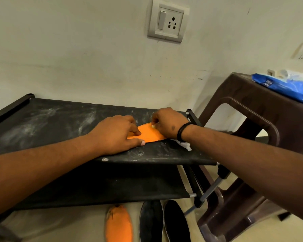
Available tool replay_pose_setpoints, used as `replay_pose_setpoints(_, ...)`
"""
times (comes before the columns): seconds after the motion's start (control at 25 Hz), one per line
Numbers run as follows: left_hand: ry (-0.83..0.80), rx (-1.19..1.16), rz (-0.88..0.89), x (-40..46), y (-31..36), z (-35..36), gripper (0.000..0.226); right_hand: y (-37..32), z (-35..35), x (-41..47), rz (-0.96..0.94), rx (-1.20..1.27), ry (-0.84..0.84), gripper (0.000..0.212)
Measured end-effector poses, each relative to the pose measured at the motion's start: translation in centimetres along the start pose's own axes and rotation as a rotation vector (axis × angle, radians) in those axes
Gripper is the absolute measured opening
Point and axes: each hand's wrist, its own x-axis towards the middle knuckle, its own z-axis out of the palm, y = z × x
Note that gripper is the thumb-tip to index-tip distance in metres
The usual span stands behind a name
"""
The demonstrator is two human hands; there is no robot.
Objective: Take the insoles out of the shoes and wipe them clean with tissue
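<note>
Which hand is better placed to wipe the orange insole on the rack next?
Probably the right hand: its fingers pinch something small at the insole, and white tissue lies just under its wrist. The left hand lies flat on the insole's other end, steadying it.

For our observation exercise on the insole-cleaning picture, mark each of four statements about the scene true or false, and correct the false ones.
1. An orange insole lies on the black rack shelf. True.
2. The left hand hangs idle. False: it presses on the insole.
3. Another orange insole lies on the floor beside two dark shoes. True.
4. The blue wipes pack lies on the floor. False: it sits on the brown stool.
</note>
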Motion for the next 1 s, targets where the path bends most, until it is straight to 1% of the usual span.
replay_pose_setpoints(0.04, -0.001, -0.005, 0.000, -0.1, 0.0, -0.1, 0.053, 1.2, -0.3, 0.0, 0.064, -0.032, -0.002, 0.016)
replay_pose_setpoints(0.12, 0.000, -0.008, 0.003, -0.2, 0.1, -0.2, 0.052, 3.3, -0.9, -0.5, 0.175, 0.000, -0.020, 0.015)
replay_pose_setpoints(0.2, -0.008, -0.007, 0.002, -0.2, 0.2, -0.3, 0.052, 4.3, -1.1, -1.3, 0.206, 0.060, -0.034, 0.015)
replay_pose_setpoints(0.36, -0.023, -0.010, -0.011, -0.2, 0.4, -0.6, 0.052, 3.5, -1.0, -3.0, 0.133, 0.133, -0.084, 0.011)
replay_pose_setpoints(0.48, -0.022, 0.008, -0.018, -0.2, 0.8, -0.7, 0.051, 1.5, -1.9, -3.7, -0.004, 0.220, -0.115, 0.012)
replay_pose_setpoints(0.6, -0.065, 0.038, -0.032, 0.0, 1.3, -1.4, 0.052, -0.3, -3.3, -3.7, -0.089, 0.235, -0.005, 0.010)
replay_pose_setpoints(0.72, -0.134, 0.045, -0.026, 0.4, 1.7, -4.2, 0.058, -1.7, -5.0, -4.2, -0.113, 0.287, 0.130, 0.007)
replay_pose_setpoints(0.76, -0.139, -0.020, -0.033, 0.4, 2.1, -5.4, 0.058, -2.1, -5.5, -4.4, -0.108, 0.332, 0.185, 0.007)
replay_pose_setpoints(0.8, -0.122, -0.144, -0.049, 0.4, 2.4, -6.4, 0.054, -2.5, -6.1, -4.6, -0.093, 0.389, 0.238, 0.007)
replay_pose_setpoints(0.92, 0.021, -0.656, -0.107, -0.8, 3.9, -9.2, 0.034, -3.9, -8.1, -5.5, -0.056, 0.598, 0.355, 0.008)
replay_pose_setpoints(0.96, 0.067, -0.772, -0.122, -1.6, 4.4, -9.7, 0.034, -4.5, -8.8, -5.9, -0.056, 0.678, 0.378, 0.007)
replay_pose_setpoints(1.0, 0.099, -0.855, -0.146, -2.5, 5.1, -10.1, 0.038, -5.1, -9.4, -6.4, -0.065, 0.747, 0.398, 0.007)
